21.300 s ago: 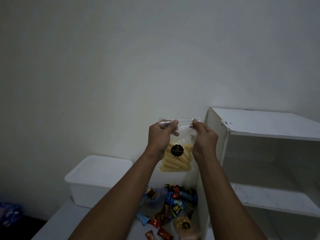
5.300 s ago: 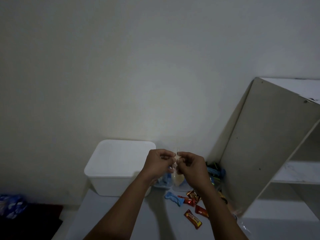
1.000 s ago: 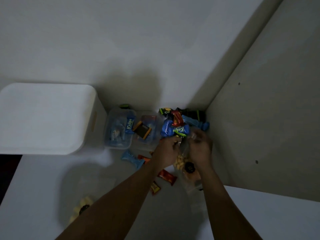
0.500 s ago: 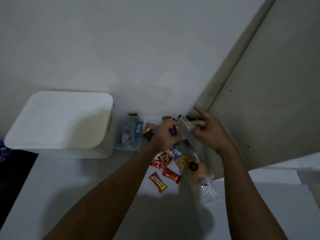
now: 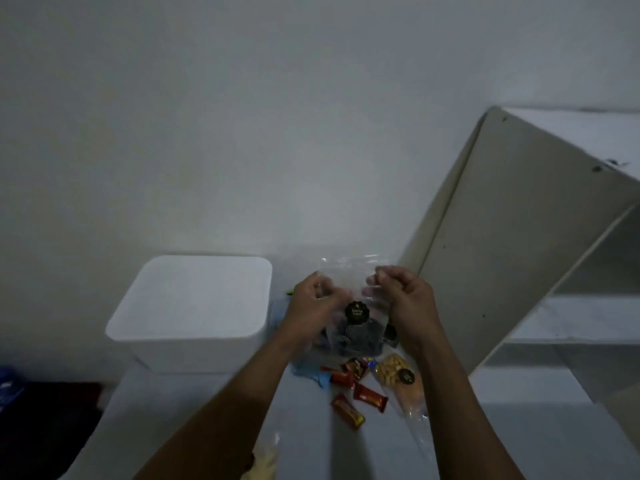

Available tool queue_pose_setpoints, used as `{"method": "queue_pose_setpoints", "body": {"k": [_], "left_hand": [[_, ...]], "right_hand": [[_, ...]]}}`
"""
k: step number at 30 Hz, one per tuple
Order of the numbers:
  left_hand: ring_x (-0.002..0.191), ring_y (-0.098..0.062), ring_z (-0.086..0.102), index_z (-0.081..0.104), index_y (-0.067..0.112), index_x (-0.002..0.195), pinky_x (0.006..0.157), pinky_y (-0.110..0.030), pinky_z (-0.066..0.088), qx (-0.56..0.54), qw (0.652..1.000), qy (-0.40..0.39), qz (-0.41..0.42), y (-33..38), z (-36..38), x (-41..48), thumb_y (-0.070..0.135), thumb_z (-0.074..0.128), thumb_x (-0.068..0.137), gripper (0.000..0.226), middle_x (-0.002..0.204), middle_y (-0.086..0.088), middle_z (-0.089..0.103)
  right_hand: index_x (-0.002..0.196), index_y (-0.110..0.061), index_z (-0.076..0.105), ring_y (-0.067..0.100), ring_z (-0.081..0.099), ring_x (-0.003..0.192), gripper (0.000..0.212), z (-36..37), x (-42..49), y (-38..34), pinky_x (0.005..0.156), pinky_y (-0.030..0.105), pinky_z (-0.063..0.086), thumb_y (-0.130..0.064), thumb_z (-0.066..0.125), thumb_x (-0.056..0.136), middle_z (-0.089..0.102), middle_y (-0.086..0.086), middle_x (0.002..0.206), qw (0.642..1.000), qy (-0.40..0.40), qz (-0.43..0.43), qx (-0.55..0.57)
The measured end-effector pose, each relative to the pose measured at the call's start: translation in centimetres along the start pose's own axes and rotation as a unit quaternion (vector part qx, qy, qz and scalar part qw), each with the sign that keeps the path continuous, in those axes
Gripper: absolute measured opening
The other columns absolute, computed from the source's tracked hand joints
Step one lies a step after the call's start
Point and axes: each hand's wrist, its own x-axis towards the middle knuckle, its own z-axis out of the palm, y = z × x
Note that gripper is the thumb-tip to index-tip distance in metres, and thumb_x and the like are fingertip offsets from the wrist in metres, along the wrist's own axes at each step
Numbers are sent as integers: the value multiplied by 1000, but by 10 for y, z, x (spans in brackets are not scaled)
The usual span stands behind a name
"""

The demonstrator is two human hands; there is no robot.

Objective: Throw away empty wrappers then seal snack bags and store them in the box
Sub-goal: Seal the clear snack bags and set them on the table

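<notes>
I hold a clear snack bag [image 5: 356,327] with dark round biscuits and a black round sticker up in front of me. My left hand [image 5: 311,306] pinches its top left corner and my right hand [image 5: 401,299] pinches its top right corner. The white lidded box [image 5: 194,306] stands to the left on the table, lid on. Below the held bag lies a clear bag of nuts [image 5: 398,379] and several small red candy bars [image 5: 367,396]. A pale snack bag [image 5: 263,462] shows at the bottom edge.
A white shelf unit [image 5: 519,254] stands close on the right, its side panel near my right hand. A blue wrapper [image 5: 311,370] lies by my left forearm. The wall is right behind the table. A dark floor and a blue object [image 5: 8,386] are at far left.
Half a second ago my hands were low among the snacks by the nut bag; now they have lifted a bag of dark biscuits, held by its top. The camera has tilted up.
</notes>
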Motion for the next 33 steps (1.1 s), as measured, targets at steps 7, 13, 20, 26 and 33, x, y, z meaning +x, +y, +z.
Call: {"method": "queue_pose_setpoints", "body": {"k": [7, 13, 20, 26, 33], "left_hand": [[72, -20, 69, 73, 12, 96, 72, -35, 57, -87, 994, -10, 60, 92, -37, -41, 12, 72, 86, 10, 82, -3, 74], [75, -27, 71, 77, 14, 94, 83, -47, 56, -53, 990, -18, 130, 142, -65, -72, 10, 74, 83, 11, 86, -8, 75], [77, -24, 71, 77, 18, 91, 84, -45, 54, -34, 983, -18, 182, 185, -87, -105, 17, 75, 83, 9, 88, -8, 76], [76, -23, 68, 76, 11, 86, 86, -49, 52, -62, 977, -15, 201, 202, -88, -123, 28, 79, 72, 23, 84, -7, 74], [74, -19, 66, 76, 14, 84, 88, -51, 52, -58, 975, -1, 216, 210, -88, -122, 19, 76, 81, 6, 79, -7, 73]], "right_hand": [[104, -5, 67, 31, 74, 79, 12, 70, -57, -50, 69, 36, 61, -12, 62, 95, 75, 11, 93, 990, -10, -135, -46], [100, -4, 64, 30, 72, 82, 15, 105, -92, -87, 71, 41, 62, -17, 56, 100, 67, 13, 90, 978, 5, -207, -17], [98, -1, 60, 21, 69, 81, 17, 129, -124, -106, 74, 38, 61, -15, 50, 101, 65, 9, 83, 965, -11, -261, 0], [91, -8, 58, 14, 66, 80, 20, 142, -136, -115, 82, 36, 59, -17, 44, 104, 66, 0, 76, 949, 5, -313, -38], [94, -2, 64, 20, 69, 80, 19, 137, -139, -127, 78, 42, 61, -18, 54, 99, 68, 7, 82, 952, -26, -304, -25]]}}
